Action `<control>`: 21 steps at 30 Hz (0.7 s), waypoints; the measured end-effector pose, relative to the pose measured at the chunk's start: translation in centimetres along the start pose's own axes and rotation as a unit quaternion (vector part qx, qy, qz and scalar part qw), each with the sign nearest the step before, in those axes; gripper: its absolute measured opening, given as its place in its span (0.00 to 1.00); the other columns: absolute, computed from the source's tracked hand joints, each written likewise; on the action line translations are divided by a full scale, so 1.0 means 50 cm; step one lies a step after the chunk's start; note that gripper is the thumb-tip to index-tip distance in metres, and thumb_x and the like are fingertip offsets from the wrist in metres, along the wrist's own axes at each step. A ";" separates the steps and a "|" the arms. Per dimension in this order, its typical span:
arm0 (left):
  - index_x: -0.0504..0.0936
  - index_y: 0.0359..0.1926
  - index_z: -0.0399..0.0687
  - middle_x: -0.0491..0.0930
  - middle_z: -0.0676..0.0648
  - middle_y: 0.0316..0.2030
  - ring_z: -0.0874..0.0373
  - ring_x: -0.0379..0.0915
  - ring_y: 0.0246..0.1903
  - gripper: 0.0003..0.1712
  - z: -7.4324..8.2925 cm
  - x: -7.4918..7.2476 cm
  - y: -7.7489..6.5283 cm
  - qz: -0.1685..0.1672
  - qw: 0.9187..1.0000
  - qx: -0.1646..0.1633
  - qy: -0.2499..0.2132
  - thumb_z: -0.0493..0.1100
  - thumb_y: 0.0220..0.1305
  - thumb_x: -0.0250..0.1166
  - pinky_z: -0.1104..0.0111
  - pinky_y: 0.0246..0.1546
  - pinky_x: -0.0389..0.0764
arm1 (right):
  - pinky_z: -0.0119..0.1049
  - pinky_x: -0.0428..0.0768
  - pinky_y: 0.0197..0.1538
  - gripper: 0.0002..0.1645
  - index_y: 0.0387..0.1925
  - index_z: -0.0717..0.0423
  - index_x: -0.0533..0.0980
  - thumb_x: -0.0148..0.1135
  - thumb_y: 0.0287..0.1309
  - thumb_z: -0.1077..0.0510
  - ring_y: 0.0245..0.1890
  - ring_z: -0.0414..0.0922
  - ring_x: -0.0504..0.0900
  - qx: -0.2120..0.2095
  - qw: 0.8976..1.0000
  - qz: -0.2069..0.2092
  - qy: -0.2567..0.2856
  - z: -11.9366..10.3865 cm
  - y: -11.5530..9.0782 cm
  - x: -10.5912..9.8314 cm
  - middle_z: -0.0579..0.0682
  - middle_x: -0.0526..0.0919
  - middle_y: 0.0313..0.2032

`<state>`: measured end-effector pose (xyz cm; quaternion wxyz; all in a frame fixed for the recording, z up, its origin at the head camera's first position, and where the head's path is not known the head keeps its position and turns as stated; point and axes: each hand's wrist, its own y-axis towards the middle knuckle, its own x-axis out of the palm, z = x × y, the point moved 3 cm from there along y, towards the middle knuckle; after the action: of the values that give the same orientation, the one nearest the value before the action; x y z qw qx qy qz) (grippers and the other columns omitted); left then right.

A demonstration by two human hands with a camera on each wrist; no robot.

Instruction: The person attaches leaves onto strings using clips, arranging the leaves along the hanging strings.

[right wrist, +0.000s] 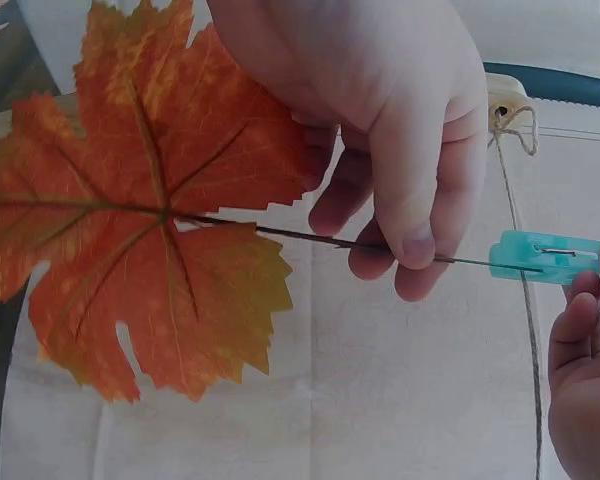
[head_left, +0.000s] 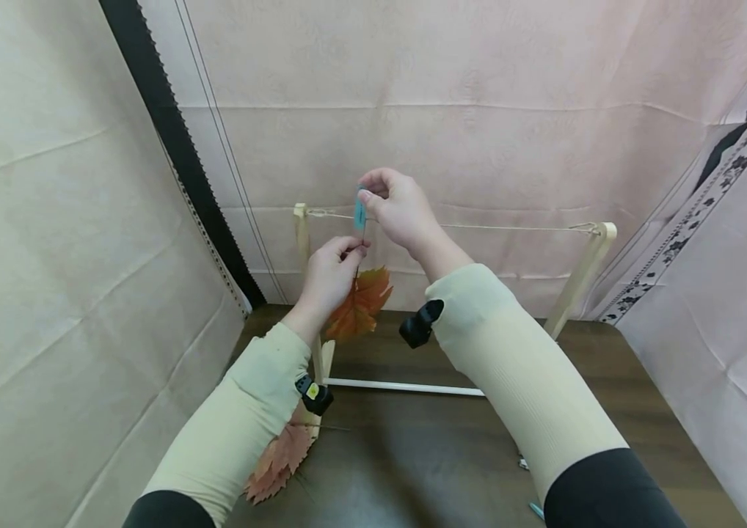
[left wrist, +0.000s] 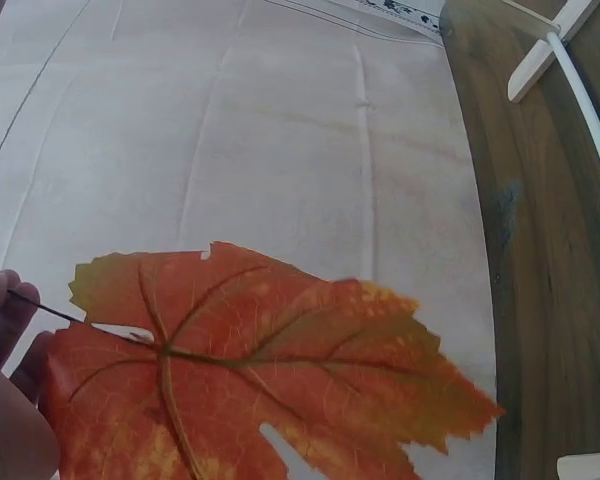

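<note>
My left hand pinches the thin dark stem of an orange-red artificial leaf, which hangs below the fingers. Just above it, my right hand grips a teal plastic clothespin between thumb and fingers. In the right wrist view the stem's tip reaches the clothespin, and the clothespin overlaps a twine line. The leaf fills the lower part of the left wrist view, its blade broad and toothed.
The twine runs between a left wooden post and a right wooden post. A white rod joins them low down. Another reddish leaf lies on the dark wooden table, and a small teal piece shows beside the right sleeve.
</note>
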<state>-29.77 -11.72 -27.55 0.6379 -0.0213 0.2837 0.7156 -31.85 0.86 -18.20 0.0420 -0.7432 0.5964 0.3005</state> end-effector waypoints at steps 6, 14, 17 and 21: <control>0.83 0.46 0.45 0.79 0.51 0.44 0.57 0.72 0.40 0.13 -0.003 -0.005 -0.003 0.013 1.000 -0.010 0.010 0.44 0.69 0.55 0.64 0.40 0.74 | 0.32 0.72 0.48 0.14 0.51 0.55 0.72 0.53 0.67 0.55 0.47 0.40 0.73 -0.010 1.000 0.012 0.008 -0.005 0.000 -0.002 0.46 0.77 0.45; 0.83 0.44 0.44 0.79 0.50 0.43 0.57 0.72 0.39 0.12 0.003 -0.003 -0.003 0.032 0.999 -0.009 0.021 0.42 0.69 0.55 0.64 0.39 0.73 | 0.33 0.72 0.49 0.15 0.51 0.56 0.73 0.53 0.66 0.55 0.46 0.41 0.74 -0.012 1.000 -0.002 -0.004 -0.004 0.001 0.003 0.46 0.77 0.44; 0.82 0.44 0.43 0.78 0.49 0.42 0.57 0.71 0.38 0.12 0.006 -0.001 -0.003 0.039 0.999 -0.012 0.014 0.42 0.69 0.55 0.64 0.40 0.73 | 0.33 0.72 0.50 0.15 0.51 0.55 0.73 0.53 0.66 0.55 0.47 0.40 0.74 -0.013 1.000 -0.001 -0.011 -0.001 0.002 0.003 0.46 0.77 0.44; 0.82 0.44 0.43 0.78 0.48 0.42 0.56 0.71 0.40 0.12 0.006 0.001 -0.005 0.046 0.999 -0.016 0.003 0.42 0.69 0.54 0.63 0.41 0.73 | 0.33 0.72 0.50 0.16 0.52 0.56 0.73 0.53 0.67 0.55 0.47 0.40 0.74 -0.013 1.000 0.000 -0.007 0.002 0.003 0.002 0.46 0.77 0.45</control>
<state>-29.47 -11.55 -27.41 0.6033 -0.0207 0.2750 0.7484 -32.02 0.78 -18.27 0.0367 -0.7414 0.5922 0.3133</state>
